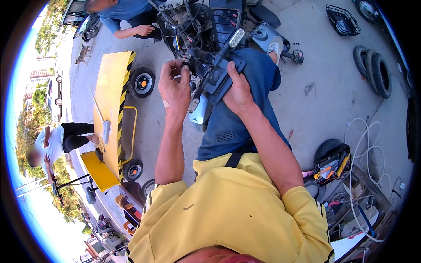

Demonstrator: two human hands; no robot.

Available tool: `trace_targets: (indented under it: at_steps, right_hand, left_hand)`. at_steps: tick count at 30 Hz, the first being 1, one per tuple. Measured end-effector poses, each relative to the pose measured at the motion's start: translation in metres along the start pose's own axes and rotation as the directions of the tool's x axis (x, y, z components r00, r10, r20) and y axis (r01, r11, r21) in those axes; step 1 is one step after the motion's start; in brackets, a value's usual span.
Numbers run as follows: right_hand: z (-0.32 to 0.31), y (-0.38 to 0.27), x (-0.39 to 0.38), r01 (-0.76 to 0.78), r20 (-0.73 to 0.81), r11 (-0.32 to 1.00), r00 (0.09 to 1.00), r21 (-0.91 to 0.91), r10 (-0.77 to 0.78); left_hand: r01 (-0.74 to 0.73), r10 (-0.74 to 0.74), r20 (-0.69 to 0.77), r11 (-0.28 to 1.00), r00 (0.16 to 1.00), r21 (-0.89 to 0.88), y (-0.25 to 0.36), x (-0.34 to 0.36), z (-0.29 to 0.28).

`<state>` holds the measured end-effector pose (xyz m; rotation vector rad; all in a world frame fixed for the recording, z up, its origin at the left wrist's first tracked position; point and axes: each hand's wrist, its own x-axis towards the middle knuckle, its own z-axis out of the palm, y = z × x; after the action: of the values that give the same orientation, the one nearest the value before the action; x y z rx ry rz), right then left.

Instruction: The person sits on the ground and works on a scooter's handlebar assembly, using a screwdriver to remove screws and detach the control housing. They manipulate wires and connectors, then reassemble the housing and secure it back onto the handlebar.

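Note:
A black plastic bracket [218, 83] lies tilted across my knees, with a clear-lensed lamp [237, 38] at its upper end and another lamp [194, 104] at its lower end. My right hand [239, 90] grips its right edge, the thumb on top and the fingers hidden beneath. To the left, my left hand [174, 87] is closed in a pinch by dark wiring [186, 56]; what sits between thumb and fingertips is too small to tell. Beyond both hands stands a partly stripped scooter [193, 26] with loose cables.
At the left is a yellow cart [109, 87] with black wheels. Another person [127, 19] crouches beside the scooter; a second person [57, 140] is farther left. Tyres [372, 72], a black wire basket [343, 20], a grey panel [265, 35], tools [333, 168] and a coiled hose [351, 188] lie right.

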<state>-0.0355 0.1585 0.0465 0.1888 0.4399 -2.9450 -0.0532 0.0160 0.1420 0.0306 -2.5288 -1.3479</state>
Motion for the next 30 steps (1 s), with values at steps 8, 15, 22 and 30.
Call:
trace_targets:
  at_steps: [8, 15, 22, 30]
  right_hand:
    - [0.007, -0.008, -0.006, 0.002, 0.038, 1.0, 0.999, -0.002, -0.002]
    - [-0.001, -0.007, -0.008, 0.011, 0.061, 1.0, 0.998, 0.008, -0.011]
    - [0.004, -0.013, -0.012, 0.0, 0.101, 0.999, 0.995, 0.047, -0.005]
    - [-0.003, -0.01, -0.011, -0.032, 0.11, 0.995, 0.994, 0.094, 0.022]
  left_hand:
    - [-0.151, 0.174, 0.198, 0.981, 0.965, -0.124, 0.01, -0.017, -0.001]
    - [-0.473, 0.465, 0.354, 0.879, 0.812, -0.07, 0.017, -0.023, -0.001]
    - [-0.72, 0.652, 0.381, 0.692, 0.655, 0.054, 0.01, -0.031, 0.014]
    - [-0.555, 0.543, 0.115, 0.807, 0.832, 0.203, 0.005, -0.061, 0.034]
